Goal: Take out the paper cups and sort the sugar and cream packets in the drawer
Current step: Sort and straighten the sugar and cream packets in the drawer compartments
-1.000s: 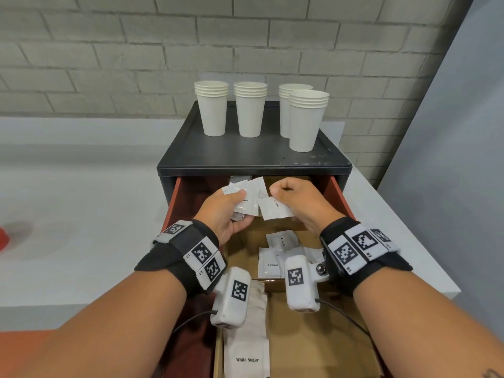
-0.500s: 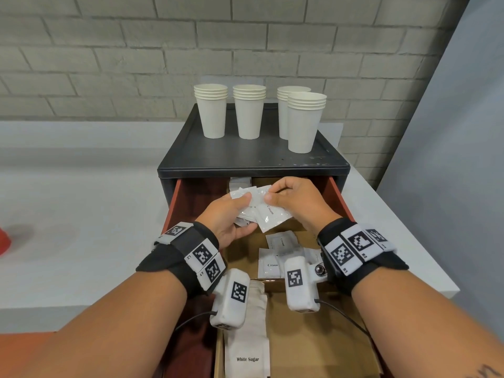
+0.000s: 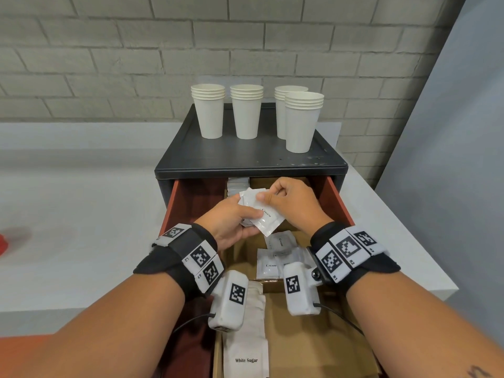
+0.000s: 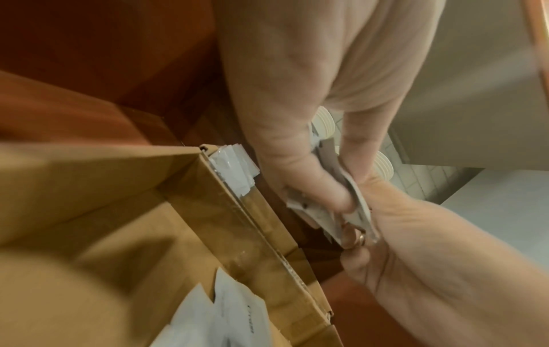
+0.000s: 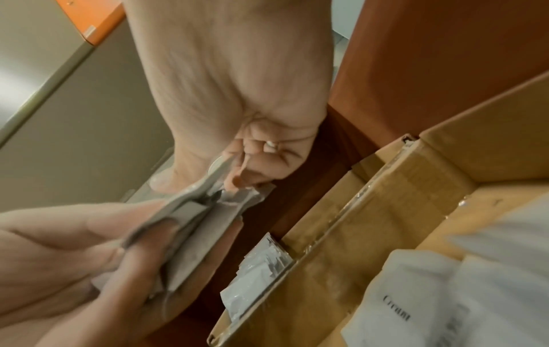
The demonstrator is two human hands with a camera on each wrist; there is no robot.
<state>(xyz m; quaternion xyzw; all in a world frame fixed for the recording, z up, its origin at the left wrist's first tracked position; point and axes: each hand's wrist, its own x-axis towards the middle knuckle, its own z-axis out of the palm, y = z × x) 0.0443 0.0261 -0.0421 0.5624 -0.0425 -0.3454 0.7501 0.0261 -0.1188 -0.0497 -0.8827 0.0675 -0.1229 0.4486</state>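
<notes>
Cream packets (image 3: pixel 263 218), small white flimsy sachets, sat fanned above the red open drawer (image 3: pixel 191 203); left hand (image 3: pixel 231 222) and right hand (image 3: pixel 294 203) both pinched them. Light, slippery, best held by the edges.

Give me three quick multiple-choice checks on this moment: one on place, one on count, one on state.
1. Where do the paper cup stacks stand?
A. in the drawer
B. on the black cabinet top
C. on the floor

2. How many stacks?
A. two
B. six
C. four

3. The cream packets above the drawer are:
A. gripped by the left hand and right hand together
B. lying loose
C. inside a cup

B: all stand on the top.
C: four show.
A: both thumbs pinch them.
</notes>
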